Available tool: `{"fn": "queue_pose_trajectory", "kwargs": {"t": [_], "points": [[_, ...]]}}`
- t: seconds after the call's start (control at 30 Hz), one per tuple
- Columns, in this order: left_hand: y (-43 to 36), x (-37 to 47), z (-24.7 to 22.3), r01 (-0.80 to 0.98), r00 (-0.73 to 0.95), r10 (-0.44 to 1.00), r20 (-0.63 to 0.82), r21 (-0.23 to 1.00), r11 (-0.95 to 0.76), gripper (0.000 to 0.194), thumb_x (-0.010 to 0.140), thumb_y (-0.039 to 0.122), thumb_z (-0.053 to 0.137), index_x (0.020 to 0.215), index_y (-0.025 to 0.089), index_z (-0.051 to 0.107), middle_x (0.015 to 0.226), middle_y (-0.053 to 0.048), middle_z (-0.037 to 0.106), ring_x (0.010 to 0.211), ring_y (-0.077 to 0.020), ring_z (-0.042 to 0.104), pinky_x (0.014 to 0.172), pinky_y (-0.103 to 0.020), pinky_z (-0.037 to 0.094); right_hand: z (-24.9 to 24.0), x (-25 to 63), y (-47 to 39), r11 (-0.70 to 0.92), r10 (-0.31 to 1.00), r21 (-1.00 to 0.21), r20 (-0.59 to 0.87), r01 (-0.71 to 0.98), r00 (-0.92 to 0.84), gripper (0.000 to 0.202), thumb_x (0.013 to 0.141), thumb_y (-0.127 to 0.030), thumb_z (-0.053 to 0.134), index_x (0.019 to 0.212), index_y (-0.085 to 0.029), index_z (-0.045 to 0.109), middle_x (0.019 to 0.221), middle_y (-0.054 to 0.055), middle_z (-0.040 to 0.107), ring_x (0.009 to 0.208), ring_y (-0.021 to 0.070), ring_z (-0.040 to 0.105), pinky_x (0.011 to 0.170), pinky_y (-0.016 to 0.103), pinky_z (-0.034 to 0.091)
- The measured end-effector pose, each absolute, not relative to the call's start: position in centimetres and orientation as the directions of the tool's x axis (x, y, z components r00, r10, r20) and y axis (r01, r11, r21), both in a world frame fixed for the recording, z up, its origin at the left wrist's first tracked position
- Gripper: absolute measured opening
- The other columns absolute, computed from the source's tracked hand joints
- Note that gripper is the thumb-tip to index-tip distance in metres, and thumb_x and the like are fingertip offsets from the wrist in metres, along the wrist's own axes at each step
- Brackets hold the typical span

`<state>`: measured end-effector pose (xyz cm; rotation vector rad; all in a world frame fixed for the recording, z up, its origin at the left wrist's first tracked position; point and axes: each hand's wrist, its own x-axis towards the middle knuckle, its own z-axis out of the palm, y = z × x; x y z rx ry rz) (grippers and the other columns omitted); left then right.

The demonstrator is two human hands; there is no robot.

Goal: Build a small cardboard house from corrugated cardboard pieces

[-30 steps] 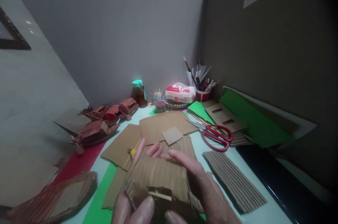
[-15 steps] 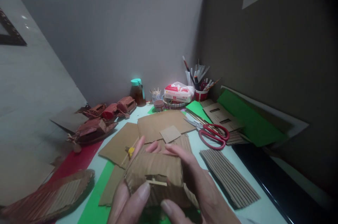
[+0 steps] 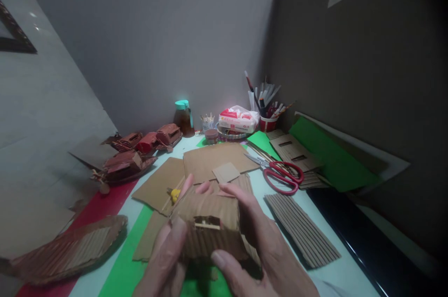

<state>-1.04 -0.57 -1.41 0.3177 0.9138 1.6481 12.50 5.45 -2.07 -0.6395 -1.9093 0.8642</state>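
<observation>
Both of my hands hold a small corrugated cardboard piece (image 3: 210, 224) shaped like a little roofed cabin, low in the middle of the view. My left hand (image 3: 164, 259) grips its left side, thumb on the front and fingertips showing behind. My right hand (image 3: 259, 250) wraps its right side, fingers over the top and thumb under the front edge. A pale stick spans a slot in its front face. Flat cardboard sheets (image 3: 210, 159) lie just beyond it on the table.
Red-handled scissors (image 3: 282, 175) lie to the right, beside a ribbed cardboard strip (image 3: 301, 227) and green paper (image 3: 329, 154). Brown model boats (image 3: 136, 154) sit at the left. At the back stand a bottle (image 3: 184, 117), a tissue pack (image 3: 238, 119) and a cup of pens (image 3: 268, 110).
The cardboard piece has tipped up in my hands, showing more of its front face. My left thumb moved higher on it, and the view shifted slightly.
</observation>
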Motion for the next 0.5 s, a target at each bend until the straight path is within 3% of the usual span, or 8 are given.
{"fn": "queue_pose_trajectory", "kwargs": {"t": [0.13,0.23,0.37,0.5], "points": [[-0.4,-1.7,-1.8,-0.744,-0.195,0.958,-0.212,0.668,-0.003,0.070,0.089,0.046,0.057,0.151,0.043,0.024,0.157,0.007,0.038,0.148,-0.0298,0.023,0.119,-0.046,0.030,-2.1,12.9,5.4,0.558,0.753,-0.819,0.433,0.134,-0.495,0.070,0.081,-0.019,0.062,0.139,-0.041,0.028,0.141,-0.009,0.053,0.127,0.0123,0.054,0.106,0.024,0.045],[-0.4,-2.0,-2.0,-0.703,-0.216,0.955,-0.202,0.711,-0.009,0.045,0.099,0.035,0.034,0.143,0.040,0.045,0.152,0.011,0.046,0.149,-0.0187,0.020,0.120,-0.036,0.028,-2.2,13.1,5.3,0.476,0.792,-0.865,0.344,0.159,-0.504,0.071,0.083,-0.023,0.061,0.141,-0.043,0.027,0.145,-0.008,0.050,0.130,0.0155,0.050,0.107,0.033,0.045],[-0.5,-2.5,-1.7,-0.604,-0.243,0.954,-0.177,0.797,-0.006,0.060,0.095,0.009,0.020,0.130,0.038,0.060,0.142,0.019,0.055,0.144,-0.0029,0.026,0.116,-0.016,0.021,-2.0,12.6,5.2,0.431,0.803,-0.898,0.337,0.089,-0.492,0.065,0.080,-0.020,0.060,0.139,-0.032,0.035,0.140,-0.002,0.054,0.128,0.0186,0.052,0.107,0.037,0.044],[-0.9,-3.2,-1.6,-0.476,-0.197,0.963,-0.183,0.877,0.070,0.045,0.102,0.027,0.028,0.139,0.038,0.050,0.138,0.018,0.059,0.143,0.0023,0.017,0.113,-0.007,0.005,-1.4,12.1,5.3,0.452,0.786,-0.892,0.386,0.023,-0.483,0.061,0.078,-0.016,0.060,0.135,-0.025,0.040,0.131,0.001,0.059,0.118,0.0160,0.059,0.105,0.028,0.046]]}}
